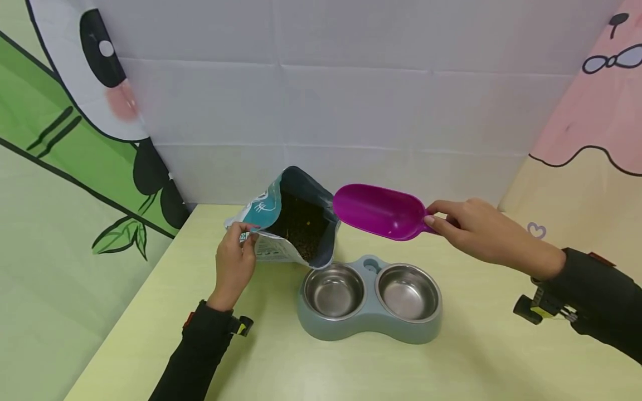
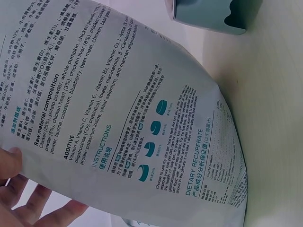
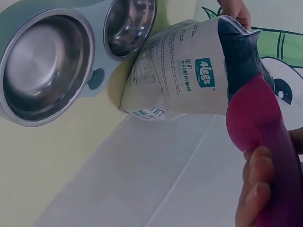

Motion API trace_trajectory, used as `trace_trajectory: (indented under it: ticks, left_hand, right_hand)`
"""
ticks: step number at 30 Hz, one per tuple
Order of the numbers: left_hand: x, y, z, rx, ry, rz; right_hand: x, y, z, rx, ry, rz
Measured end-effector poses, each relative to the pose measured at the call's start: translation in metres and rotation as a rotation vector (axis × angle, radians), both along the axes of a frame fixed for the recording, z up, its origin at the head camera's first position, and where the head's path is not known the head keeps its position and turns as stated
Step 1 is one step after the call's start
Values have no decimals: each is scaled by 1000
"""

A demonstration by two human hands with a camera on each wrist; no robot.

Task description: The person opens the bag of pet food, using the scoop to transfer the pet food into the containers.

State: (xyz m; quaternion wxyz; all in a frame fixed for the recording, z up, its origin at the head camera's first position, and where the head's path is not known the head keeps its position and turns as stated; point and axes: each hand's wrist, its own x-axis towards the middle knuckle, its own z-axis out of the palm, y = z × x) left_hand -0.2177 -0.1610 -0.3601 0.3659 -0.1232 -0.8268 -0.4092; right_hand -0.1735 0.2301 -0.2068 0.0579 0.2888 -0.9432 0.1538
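Observation:
An open pet food bag (image 1: pixel 271 245), white and teal, leans with its mouth facing me, and dark brown kibble (image 1: pixel 301 225) shows inside. My left hand (image 1: pixel 234 262) pinches the left edge of its mouth. In the left wrist view, the fingers (image 2: pixel 35 208) lie at the edge of the printed bag (image 2: pixel 128 118). My right hand (image 1: pixel 471 231) grips the handle of a purple scoop (image 1: pixel 381 211), which is held level with its hollow side showing. The scoop's front end is at the right rim of the bag; whether they touch I cannot tell. Only smooth plastic shows in the scoop.
In front of the bag stands a blue-grey double feeder (image 1: pixel 368 328) with a left steel bowl (image 1: pixel 335 292) and a right steel bowl (image 1: pixel 408 294). The bag's lower corner overlaps the left bowl's rim. Behind the pale yellow table (image 1: pixel 281 356) hangs a cartoon-printed cloth (image 1: pixel 351 106).

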Motion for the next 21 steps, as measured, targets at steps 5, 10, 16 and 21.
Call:
trace_trajectory:
  ticks: [5,10,16,21]
  left_hand:
    - [-1,1,-1,-1,-6,3]
    - [-2,1,-2,0,-16,10]
    - [-2,1,-2,3,-14,7]
    - [-2,1,-3,0,-14,13]
  right_hand:
    - [-2,-7,5,43,7,26]
    - [-4,-15,12,81,-2,39]
    - [-4,-32,20,139,-37,33]
    - [-6,-50,23,173,-56,50]
